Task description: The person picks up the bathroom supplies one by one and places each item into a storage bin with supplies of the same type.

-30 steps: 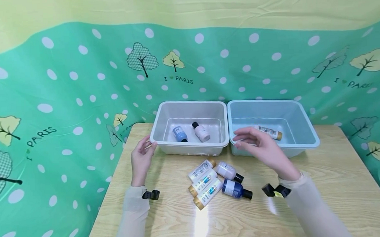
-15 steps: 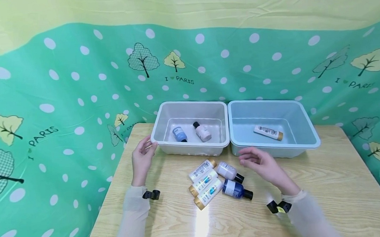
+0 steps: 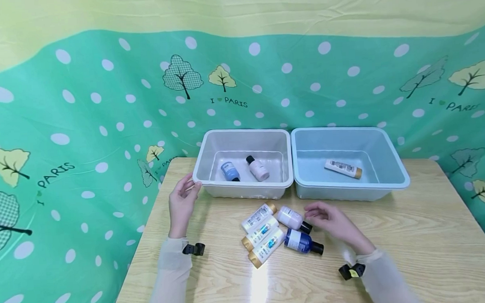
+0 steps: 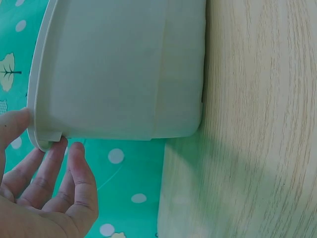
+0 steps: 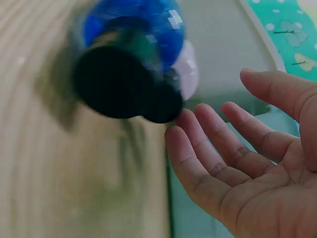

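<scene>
Right hand [image 3: 331,220] nearer lilac bottle [image 3: 289,217] | navy bottle [image 3: 298,241] beside | tubes [image 3: 262,231] beyond

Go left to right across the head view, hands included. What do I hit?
Left hand, light-blue bottle in the grey bin, pale pink bottle in the same bin, lilac bottle on the table, right hand. Left out for overlap: three white tubes, navy bottle, tube in the blue bin.
</scene>
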A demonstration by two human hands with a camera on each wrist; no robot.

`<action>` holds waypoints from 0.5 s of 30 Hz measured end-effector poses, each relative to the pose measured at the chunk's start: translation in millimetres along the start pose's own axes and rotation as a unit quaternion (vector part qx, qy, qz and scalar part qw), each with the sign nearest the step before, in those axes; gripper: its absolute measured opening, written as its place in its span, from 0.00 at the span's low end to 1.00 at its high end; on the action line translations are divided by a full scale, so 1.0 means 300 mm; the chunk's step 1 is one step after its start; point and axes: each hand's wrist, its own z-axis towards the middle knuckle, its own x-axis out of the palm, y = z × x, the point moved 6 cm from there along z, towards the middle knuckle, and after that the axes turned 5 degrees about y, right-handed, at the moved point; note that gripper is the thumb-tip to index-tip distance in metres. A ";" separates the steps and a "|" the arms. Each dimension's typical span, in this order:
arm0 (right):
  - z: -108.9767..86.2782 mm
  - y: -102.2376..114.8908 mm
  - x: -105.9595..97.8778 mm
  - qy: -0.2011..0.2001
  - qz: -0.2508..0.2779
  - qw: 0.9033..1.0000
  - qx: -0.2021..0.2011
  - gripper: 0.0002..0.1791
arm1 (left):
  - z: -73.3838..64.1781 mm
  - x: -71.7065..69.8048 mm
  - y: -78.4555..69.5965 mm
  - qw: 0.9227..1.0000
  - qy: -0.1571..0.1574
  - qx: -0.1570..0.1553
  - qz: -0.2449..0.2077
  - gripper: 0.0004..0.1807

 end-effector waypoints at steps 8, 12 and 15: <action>0.003 -0.083 0.019 0.027 0.023 0.999 0.029 0.24 | 0.036 -0.011 0.095 1.000 -0.004 -0.004 -0.016 0.27; 0.006 -0.113 0.035 0.038 0.032 0.998 0.040 0.25 | 0.036 -0.012 0.100 1.000 -0.007 0.001 -0.017 0.27; 0.008 -0.126 0.043 0.039 0.050 0.997 0.054 0.25 | 0.033 -0.011 0.095 1.000 -0.007 0.008 -0.018 0.27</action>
